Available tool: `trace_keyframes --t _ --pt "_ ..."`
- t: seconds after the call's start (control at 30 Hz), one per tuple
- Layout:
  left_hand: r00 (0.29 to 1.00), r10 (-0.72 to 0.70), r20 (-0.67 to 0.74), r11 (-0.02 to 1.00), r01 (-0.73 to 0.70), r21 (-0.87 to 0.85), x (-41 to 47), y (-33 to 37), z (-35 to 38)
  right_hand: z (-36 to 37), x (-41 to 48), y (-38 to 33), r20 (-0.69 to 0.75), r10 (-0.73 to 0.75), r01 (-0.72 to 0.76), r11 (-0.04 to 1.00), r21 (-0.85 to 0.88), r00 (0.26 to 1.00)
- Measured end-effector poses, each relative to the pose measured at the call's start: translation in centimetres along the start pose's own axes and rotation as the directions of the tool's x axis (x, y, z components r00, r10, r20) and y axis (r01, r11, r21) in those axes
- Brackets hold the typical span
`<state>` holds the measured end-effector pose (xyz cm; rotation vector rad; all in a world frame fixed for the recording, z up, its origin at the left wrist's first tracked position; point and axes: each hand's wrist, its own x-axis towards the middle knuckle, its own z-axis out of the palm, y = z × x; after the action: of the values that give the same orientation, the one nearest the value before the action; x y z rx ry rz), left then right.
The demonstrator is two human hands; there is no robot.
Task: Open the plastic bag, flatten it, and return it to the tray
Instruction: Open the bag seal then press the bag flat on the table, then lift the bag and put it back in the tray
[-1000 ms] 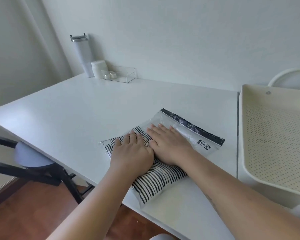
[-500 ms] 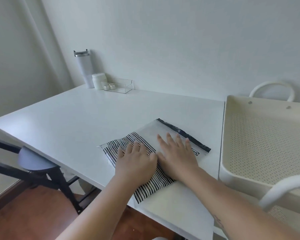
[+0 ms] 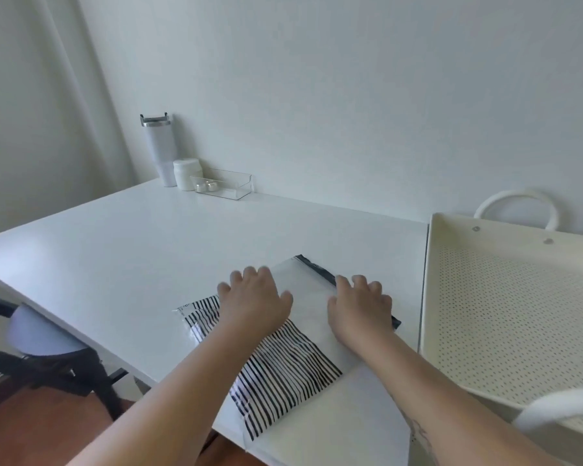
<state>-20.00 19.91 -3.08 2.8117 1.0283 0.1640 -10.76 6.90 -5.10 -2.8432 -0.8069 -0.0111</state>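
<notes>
Both hands have slid apart and toward the far, zip end of the plastic bag (image 3: 283, 358), which earlier they pressed side by side at its middle. Nearest the person, the bag's black-striped half lies flat on the white table (image 3: 122, 250), reaching almost to the near edge. The left hand (image 3: 254, 306) rests palm-down, fingers spread and gripping nothing, on the bag's left side. The right hand (image 3: 362, 306) lies likewise flat and spread over the dark zip strip. Just right of the table sits the perforated cream tray (image 3: 431, 297). Against the far wall stand a tumbler (image 3: 159, 149), a white jar (image 3: 186, 173) and a clear box (image 3: 229, 186).
</notes>
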Motion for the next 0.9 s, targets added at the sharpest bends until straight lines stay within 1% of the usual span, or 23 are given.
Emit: trace_keyframes --t 0.03,0.1,0.17,0.23,0.27,0.33,0.43,0.53,0.6,0.67,0.73,0.8,0.9 --pt "1.0 0.007 -0.013 0.999 -0.008 -0.041 1.5 0.3 -0.3 -0.3 0.3 0.1 0.033 0.034 -0.034 0.999 -0.001 0.999" --pt "1.0 0.004 0.02 0.997 -0.002 -0.076 4.3 0.9 -0.5 -0.6 0.7 0.3 0.079 0.084 -0.084 0.996 0.004 0.993" --pt "0.995 -0.02 0.103 0.99 0.034 -0.139 6.4 1.3 -0.3 -0.5 1.2 0.5 0.082 0.114 -0.113 0.993 -0.015 0.99" --pt "0.984 -0.03 0.174 0.96 0.077 -0.268 7.8 1.6 0.2 -0.5 1.6 0.8 0.083 0.135 -0.133 0.991 -0.029 0.987" --pt "0.983 -0.032 0.183 0.943 0.09 -0.319 8.3 1.7 0.5 -0.7 1.8 1.0 0.093 0.15 -0.148 0.989 -0.022 0.984" --pt "0.984 -0.039 0.174 0.926 0.101 -0.363 8.7 1.9 0.9 -1.0 2.3 1.3 0.138 0.172 -0.176 0.984 0.016 0.975" --pt "0.987 -0.045 0.154 0.894 0.109 -0.435 8.9 1.9 1.2 -1.5 2.5 1.6 0.184 0.163 -0.187 0.975 0.122 0.969" --pt "0.993 -0.013 0.122 0.816 0.081 -0.573 9.1 1.5 0.3 -1.8 2.6 2.2 0.152 0.084 -0.124 0.954 0.274 0.985" --pt "0.996 0.013 0.086 0.761 0.046 -0.647 9.1 1.2 -1.2 -2.7 2.4 2.6 0.095 0.027 -0.059 0.93 0.362 0.995" --pt "0.997 0.059 0.052 0.719 -0.006 -0.695 9.0 0.5 -3.5 -4.2 2.4 2.9 0.035 -0.01 -0.007 0.886 0.463 0.999" --pt "0.991 0.134 0.024 0.646 -0.069 -0.761 9.0 -0.4 -6.4 -6.1 2.5 2.8 -0.021 -0.047 0.051 0.835 0.547 0.999" --pt "0.983 0.185 -0.015 0.567 -0.119 -0.815 8.6 -1.3 -9.7 -8.6 2.6 2.4 -0.074 -0.102 0.126 0.795 0.594 0.992" --pt "0.971 0.215 -0.103 0.452 -0.193 -0.871 7.6 -2.2 -14.1 -12.4 2.6 1.8 -0.161 -0.176 0.239 0.746 0.621 0.971"
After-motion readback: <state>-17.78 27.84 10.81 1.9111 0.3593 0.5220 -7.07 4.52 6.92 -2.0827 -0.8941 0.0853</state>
